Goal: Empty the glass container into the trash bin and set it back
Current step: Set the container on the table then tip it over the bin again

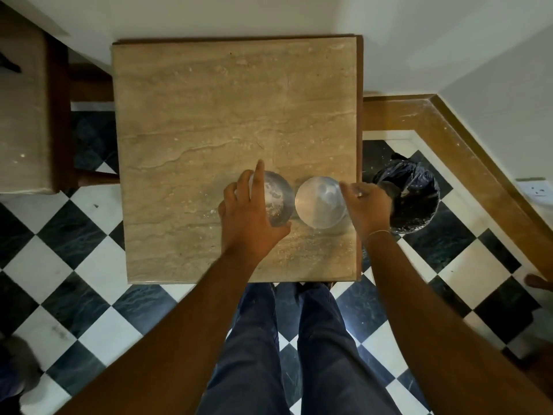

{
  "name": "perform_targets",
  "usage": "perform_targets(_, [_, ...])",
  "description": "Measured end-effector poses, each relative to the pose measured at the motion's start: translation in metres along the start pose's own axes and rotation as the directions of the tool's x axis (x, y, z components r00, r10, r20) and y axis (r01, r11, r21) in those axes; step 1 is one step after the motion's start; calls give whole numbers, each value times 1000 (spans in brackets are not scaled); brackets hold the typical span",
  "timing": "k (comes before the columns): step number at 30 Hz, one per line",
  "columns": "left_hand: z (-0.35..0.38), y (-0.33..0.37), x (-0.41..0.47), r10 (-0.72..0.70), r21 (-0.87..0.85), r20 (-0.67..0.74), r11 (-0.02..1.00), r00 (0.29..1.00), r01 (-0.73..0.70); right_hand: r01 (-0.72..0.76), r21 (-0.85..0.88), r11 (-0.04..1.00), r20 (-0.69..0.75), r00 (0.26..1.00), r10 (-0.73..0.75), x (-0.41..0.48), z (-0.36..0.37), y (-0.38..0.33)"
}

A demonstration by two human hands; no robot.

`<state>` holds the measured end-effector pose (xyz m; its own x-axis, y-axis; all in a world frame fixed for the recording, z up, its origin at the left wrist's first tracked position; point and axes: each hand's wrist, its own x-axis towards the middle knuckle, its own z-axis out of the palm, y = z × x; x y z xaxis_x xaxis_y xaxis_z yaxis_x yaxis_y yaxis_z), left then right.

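A round glass container (pixel 277 200) with white residue inside stands on the stone-topped table (pixel 209 115), near its front right part. My left hand (pixel 247 218) wraps around the container's left side and thumb side, with the index finger pointing up off it. Just to the right of it is a pale round lid-like disc (pixel 317 206). My right hand (pixel 366 205) pinches the disc's right edge. The trash bin (pixel 414 202), lined with a black bag, stands on the floor right beside the table's right edge, just past my right hand.
A wooden chair or bench (pixel 30 115) stands to the table's left. The table's back edge is against a white wall (pixel 239 16). A wooden skirting (pixel 466 151) runs along the right wall. My legs (pixel 299 354) are at the table's front edge on a checkered floor.
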<state>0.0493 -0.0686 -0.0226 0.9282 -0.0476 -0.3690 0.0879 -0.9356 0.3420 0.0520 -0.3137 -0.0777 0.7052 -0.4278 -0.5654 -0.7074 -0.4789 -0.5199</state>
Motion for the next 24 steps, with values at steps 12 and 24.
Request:
perform_targets(12, [-10, 91, -12, 348, -195, 28, 921, 937, -336, -641, 737, 211, 672, 727, -139, -54, -30, -25])
perform_targets(24, [42, -8, 1, -118, -85, -122, 991, 986, 108, 328, 216, 920, -342, 908, -244, -29, -124, 47])
